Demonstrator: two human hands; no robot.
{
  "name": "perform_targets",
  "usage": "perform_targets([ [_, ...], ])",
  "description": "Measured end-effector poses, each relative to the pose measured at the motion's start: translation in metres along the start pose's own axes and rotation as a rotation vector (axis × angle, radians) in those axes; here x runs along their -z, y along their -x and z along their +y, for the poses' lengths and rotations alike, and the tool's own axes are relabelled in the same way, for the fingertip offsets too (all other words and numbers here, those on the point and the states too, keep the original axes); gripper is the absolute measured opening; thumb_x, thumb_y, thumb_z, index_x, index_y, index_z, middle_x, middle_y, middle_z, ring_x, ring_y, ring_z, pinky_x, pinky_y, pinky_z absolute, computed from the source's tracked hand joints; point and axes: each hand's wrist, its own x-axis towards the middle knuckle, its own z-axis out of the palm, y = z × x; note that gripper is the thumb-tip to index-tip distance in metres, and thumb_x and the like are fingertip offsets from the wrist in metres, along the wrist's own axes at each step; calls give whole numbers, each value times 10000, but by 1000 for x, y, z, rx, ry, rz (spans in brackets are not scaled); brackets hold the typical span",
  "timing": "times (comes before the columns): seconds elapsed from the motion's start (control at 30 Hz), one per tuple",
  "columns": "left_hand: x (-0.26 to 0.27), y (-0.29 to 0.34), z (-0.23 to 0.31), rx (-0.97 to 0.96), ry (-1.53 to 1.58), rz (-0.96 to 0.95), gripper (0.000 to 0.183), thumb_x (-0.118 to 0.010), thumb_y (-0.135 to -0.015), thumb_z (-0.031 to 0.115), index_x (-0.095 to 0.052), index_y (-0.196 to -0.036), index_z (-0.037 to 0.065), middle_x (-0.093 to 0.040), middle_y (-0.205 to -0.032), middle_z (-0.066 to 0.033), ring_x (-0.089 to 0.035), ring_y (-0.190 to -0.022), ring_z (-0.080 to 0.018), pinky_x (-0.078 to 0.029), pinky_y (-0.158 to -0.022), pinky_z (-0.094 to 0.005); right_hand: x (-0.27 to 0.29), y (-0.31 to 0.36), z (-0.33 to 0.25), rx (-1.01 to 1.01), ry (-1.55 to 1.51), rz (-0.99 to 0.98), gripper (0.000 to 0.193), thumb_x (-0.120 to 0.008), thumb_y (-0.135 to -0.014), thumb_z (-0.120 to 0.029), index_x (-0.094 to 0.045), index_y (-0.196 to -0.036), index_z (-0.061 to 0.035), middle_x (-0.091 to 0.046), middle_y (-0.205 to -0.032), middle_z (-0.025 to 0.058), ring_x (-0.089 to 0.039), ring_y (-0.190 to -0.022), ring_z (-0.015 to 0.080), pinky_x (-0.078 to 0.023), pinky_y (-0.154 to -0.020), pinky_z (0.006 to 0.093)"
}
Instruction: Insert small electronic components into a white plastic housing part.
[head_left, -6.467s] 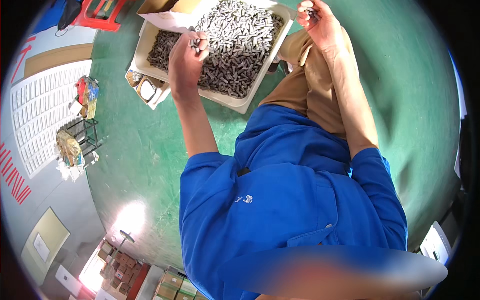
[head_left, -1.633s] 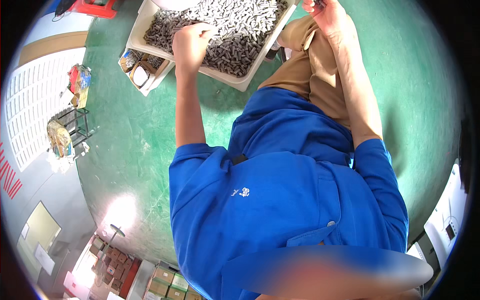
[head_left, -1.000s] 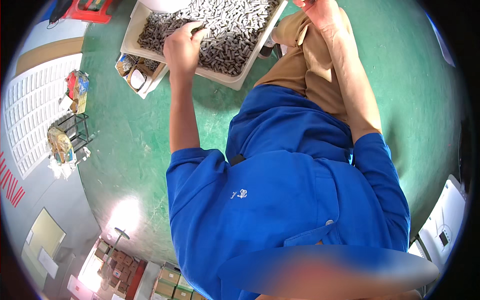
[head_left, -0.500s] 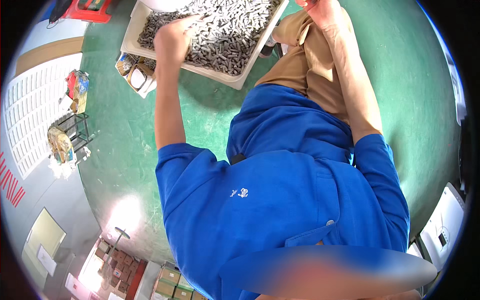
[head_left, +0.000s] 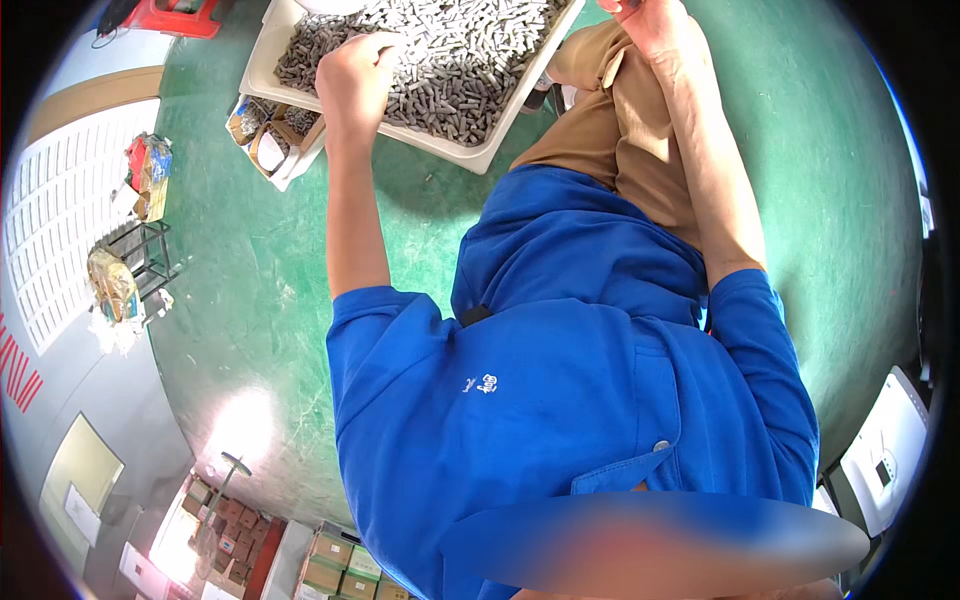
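A white tray [head_left: 474, 158] full of small grey cylindrical pieces [head_left: 465, 90] lies ahead of me at the top of the head view. Over the left part of the pile, my left hand [head_left: 356, 82] is closed, thumb and fingers drawn together. Whatever is between its fingertips is too small to make out. My right hand [head_left: 648, 28] is held above my tan trousers [head_left: 640, 130], right of the tray, its fingers curled and partly cut off by the upper edge. A dark bit shows at those fingers, but its kind is unclear.
Against the tray's left side sits an open box [head_left: 278, 143] with compartments. The edge of a white rounded container [head_left: 330, 5] shows at the tray's far side. Farther left are a red plastic stool [head_left: 178, 18] and a dark metal stand [head_left: 148, 255] on the green floor [head_left: 240, 260].
My left hand has drawn back slightly from the pieces and moved a little to the right, its stretched fingers now pulled together. My right hand stays nearly in place.
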Motion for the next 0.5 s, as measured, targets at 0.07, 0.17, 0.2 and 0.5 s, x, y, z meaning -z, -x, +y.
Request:
perform_targets([
  [0.07, -1, 1, -4, -42, -45, 53, 124, -634, -758, 126, -693, -861, 90, -655, -777, -100, -610, -635, -239, -466, -615, -306, 0, 0, 1, -4, -25, -8, 342, -450, -925, -289, -605, -810, -7, -592, -682, 60, -498, -575, 134, -401, -526, 251],
  [0.17, 1, 1, -7, 4, -52, 71, 146, -670, -762, 99, -697, -902, 73, -561, -599, -33, -442, -516, -66, -377, -511, -227, -1, 1, 1, -11, -34, -1, 342, -449, -925, -289, -606, -810, -8, -594, -684, 61, -502, -578, 134, -404, -529, 250],
  [0.2, 2, 0, -7, 3, -52, 71, 146, -670, -762, 99, -697, -902, 73, -561, -599, -33, -442, -516, -66, -377, -511, -227, -1, 0, 1, -10, -34, -1, 342, -449, -925, -289, -606, -810, -8, -594, -684, 61, -502, -578, 134, -404, -529, 250],
  [0.5, 0, 4, 3, -2, -239, -78, 169, -687, -747, 190, -693, -892, 106, -658, -815, -97, -629, -713, -256, -481, -649, -317, 3, -1, 0, -22, -17, -9, 346, -457, -921, -303, -609, -801, -16, -595, -683, 55, -507, -578, 133, -408, -522, 252],
])
